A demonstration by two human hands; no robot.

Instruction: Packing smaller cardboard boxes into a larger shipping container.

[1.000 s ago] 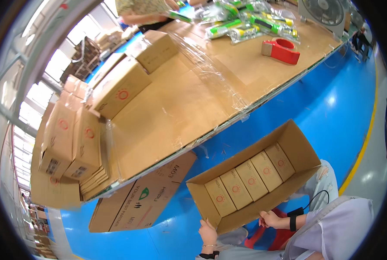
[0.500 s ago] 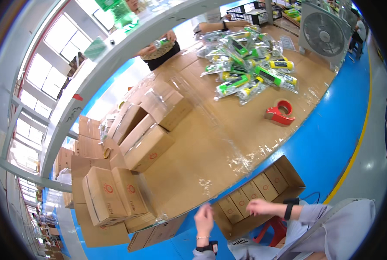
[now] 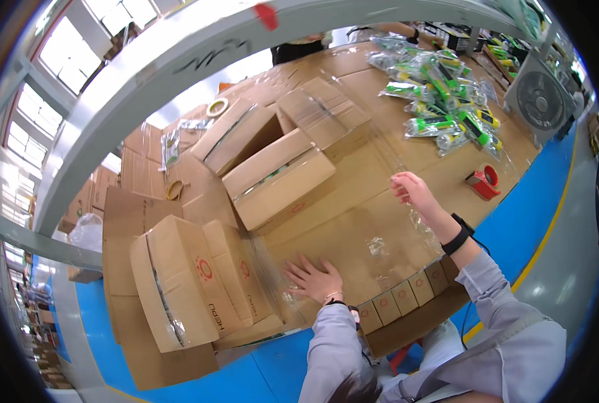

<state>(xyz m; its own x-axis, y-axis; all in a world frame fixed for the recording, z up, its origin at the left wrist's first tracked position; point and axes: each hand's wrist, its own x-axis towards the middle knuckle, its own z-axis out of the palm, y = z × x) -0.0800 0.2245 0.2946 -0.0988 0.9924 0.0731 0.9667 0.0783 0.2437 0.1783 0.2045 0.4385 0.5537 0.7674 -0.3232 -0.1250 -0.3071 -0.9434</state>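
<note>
Hands: your left hand [image 3: 315, 277] lies flat on the tabletop [image 3: 373, 195], fingers spread apart, palm down, holding nothing.
Right hand: your right hand [image 3: 412, 190] is raised a little over the tabletop, fingers loosely curled and open; it touches or almost touches a sheet of clear film [image 3: 407, 221], and I cannot tell if the grip is really closed on it.
Film: the clear film lies across the brown tabletop between your two hands and continues toward the far side, with wrinkles near your right wrist.
Open box: an open carton [image 3: 413, 302] with a row of small brown boxes inside stands at the near edge of the tabletop, just in front of your body, between your forearms.
Left side: just beside your left hand are closed cartons [image 3: 192, 282], one leaning on the other, with red round marks on the sides.
Middle: two larger cartons [image 3: 279, 181] with open flaps stand behind your left hand, well apart from your right hand.
Far right: a red tape dispenser [image 3: 484, 183] sits on the tabletop near your right hand, and farther away is a pile of green and yellow packets [image 3: 447, 101] in clear bags.
Corner: a grey fan [image 3: 541, 97] stands at the far right end of the tabletop.
Tape: a roll of tape [image 3: 216, 107] lies on the far cartons.
</note>
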